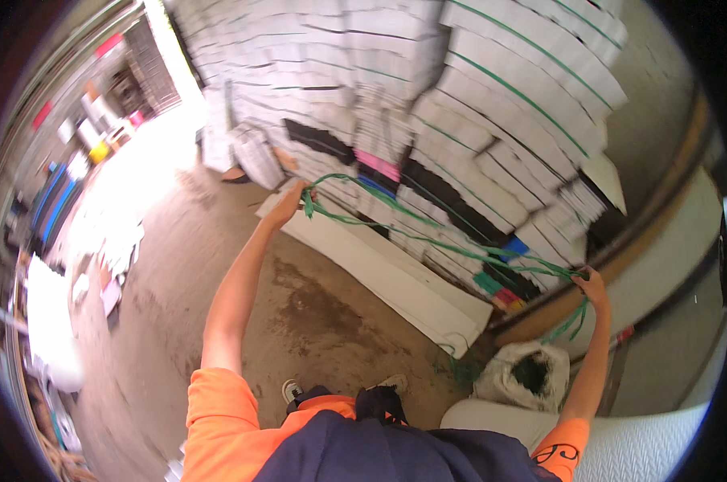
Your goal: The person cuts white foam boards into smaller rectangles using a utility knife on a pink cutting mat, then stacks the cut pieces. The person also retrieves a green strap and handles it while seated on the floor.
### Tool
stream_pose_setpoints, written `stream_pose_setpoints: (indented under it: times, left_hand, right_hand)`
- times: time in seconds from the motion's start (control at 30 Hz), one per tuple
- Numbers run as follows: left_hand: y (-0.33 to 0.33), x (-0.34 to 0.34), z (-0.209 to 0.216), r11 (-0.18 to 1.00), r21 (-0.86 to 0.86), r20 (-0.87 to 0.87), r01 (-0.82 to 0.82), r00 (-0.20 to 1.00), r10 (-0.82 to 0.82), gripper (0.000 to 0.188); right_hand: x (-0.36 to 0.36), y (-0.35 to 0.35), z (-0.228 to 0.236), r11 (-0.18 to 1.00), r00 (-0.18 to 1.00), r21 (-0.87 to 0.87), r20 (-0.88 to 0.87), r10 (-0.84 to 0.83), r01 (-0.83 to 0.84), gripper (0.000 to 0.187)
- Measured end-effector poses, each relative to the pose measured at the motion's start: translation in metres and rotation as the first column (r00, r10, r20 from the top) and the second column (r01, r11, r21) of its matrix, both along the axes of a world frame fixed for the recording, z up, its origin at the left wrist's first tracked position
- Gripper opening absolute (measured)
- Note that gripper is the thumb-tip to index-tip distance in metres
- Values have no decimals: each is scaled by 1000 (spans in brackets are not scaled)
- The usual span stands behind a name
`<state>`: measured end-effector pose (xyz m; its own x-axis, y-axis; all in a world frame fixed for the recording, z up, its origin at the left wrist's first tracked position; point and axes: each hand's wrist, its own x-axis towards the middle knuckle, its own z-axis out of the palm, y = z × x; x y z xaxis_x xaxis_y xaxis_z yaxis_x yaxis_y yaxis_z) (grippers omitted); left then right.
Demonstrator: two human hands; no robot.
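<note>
Green plastic strapping (428, 233) stretches in several loose strands between my two hands, in front of a stack of sheets. My left hand (293, 205) is closed round one end, where the strands loop and bunch. Farther right, my right hand (592, 285) grips the other end, and a short tail of it hangs below the fist. Both arms are spread wide. Beneath the strapping, a long white board (387, 273) lies on the floor along the foot of the stack. The exact finger positions are too small to make out.
Tall stacks of white sheets (299, 48), with some black and coloured ones, rise ahead. An open white sack (496, 373) with green strands inside stands by my right arm. Scraps (116, 269) litter the brown floor at left. A white textured sheet (653, 446) lies at lower right.
</note>
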<state>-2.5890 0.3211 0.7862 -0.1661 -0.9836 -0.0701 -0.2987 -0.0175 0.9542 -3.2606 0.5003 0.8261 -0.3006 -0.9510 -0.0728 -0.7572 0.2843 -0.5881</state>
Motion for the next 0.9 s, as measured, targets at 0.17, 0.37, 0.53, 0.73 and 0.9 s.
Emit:
stream_pose_setpoints:
  times: [0.17,0.37,0.53,0.73,0.9]
  left_hand:
    - [90,101,53,974,-146,-82,-175,983,165,33]
    - [204,275,65,863,-319,-130,-391,920,369,34]
    - [292,369,66,817,-387,-186,-428,904,385,21]
    - [397,476,54,647,-401,-169,-649,746,644,18]
    - [440,549,36,475,-649,359,-594,312,880,19]
  right_hand:
    - [182,-106,-11,910,827,-136,-487,282,-391,62]
    - [614,-82,54,352,410,-258,-222,885,-900,93]
    - [860,-16,85,-142,-59,-395,-216,975,-908,85]
    - [1042,49,68,-247,-276,-243,94,957,-938,17]
    - [1145,75,47,-483,-428,-308,-233,874,-819,12]
